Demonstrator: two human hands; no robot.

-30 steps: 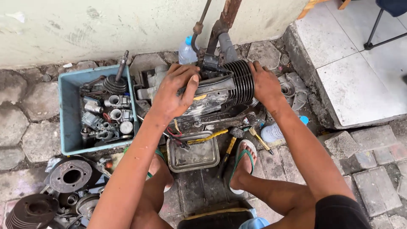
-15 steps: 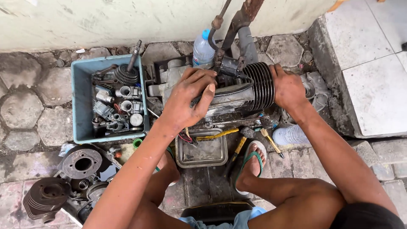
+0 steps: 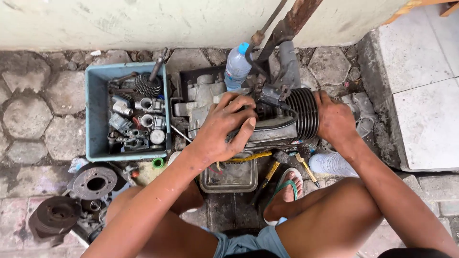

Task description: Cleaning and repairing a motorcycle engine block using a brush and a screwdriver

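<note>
Engine (image 3: 267,119): greasy grey metal, black finned cylinder; left hand (image 3: 224,126) and right hand (image 3: 334,117) gripping opposite sides.

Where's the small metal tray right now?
In the head view, the metal tray sits on the ground at centre, just below the left hand and the engine, right of the blue bin and left of the sandalled foot.

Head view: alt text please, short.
A seated person grips a small finned engine on stone paving, left hand on its casing, right hand by the cooling fins. A blue bin of metal parts sits left; a plastic bottle stands behind.
</note>
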